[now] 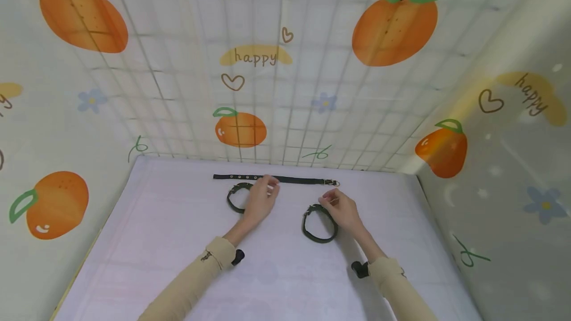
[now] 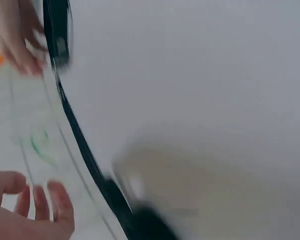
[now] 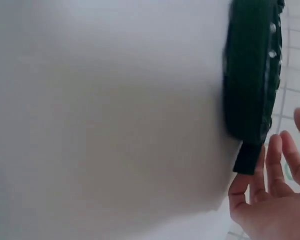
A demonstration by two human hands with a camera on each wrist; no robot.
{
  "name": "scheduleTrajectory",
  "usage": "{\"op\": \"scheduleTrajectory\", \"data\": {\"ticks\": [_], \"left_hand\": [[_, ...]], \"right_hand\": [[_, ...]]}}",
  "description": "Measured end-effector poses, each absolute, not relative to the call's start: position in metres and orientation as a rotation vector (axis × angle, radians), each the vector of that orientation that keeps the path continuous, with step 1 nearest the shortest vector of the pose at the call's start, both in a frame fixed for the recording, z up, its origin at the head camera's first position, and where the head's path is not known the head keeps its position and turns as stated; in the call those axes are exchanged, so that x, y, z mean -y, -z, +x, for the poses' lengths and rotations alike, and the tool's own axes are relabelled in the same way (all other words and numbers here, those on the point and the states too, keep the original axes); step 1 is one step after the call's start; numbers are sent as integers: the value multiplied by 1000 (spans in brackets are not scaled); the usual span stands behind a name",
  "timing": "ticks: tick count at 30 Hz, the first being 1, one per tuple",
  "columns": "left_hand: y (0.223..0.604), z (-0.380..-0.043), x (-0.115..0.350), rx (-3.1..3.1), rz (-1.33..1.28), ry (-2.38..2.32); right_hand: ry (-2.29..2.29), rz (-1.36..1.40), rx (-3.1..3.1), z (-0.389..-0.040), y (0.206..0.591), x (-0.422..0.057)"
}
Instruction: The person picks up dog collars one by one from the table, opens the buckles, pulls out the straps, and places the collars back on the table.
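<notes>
Three dark collars with metal buckles lie on the table. One collar (image 1: 299,180) is stretched out straight at the back, with eyelets toward its left end and a ring at its right end. My left hand (image 1: 260,203) hovers over the right side of a looped collar (image 1: 233,204), partly hiding it; its fingertips overlap the straight collar. Loosely bent and apart, the left fingers (image 2: 61,200) hold nothing in the left wrist view. Beside the buckle of another looped collar (image 1: 319,240) is my right hand (image 1: 343,210). Its thumb and fingers (image 3: 274,165) stand apart in the right wrist view.
The white-covered table (image 1: 178,261) meets an upright grid wall (image 1: 294,118) at its back, draped in fruit-printed cloth. Printed side walls (image 1: 504,177) stand left and right. Dark wrist cameras (image 1: 360,269) sit at both cuffs.
</notes>
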State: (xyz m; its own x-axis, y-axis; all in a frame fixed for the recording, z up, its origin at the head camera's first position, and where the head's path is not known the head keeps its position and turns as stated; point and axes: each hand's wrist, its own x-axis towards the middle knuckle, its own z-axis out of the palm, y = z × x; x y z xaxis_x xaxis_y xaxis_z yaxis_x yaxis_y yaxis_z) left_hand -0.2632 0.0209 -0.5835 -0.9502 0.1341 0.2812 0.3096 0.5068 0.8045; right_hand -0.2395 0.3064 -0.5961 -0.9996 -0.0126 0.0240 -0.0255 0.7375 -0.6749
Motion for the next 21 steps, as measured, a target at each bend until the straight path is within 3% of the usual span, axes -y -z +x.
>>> {"op": "scheduleTrajectory", "data": {"ticks": [8,21], "left_hand": [[606,-233,-75,2787,-580,1364],[610,-229,-87,2890,-569,1247]], "right_hand": [[-1046,102,3012,-227,600,-301],[-1083,227,2915,-220,595,-302]]}}
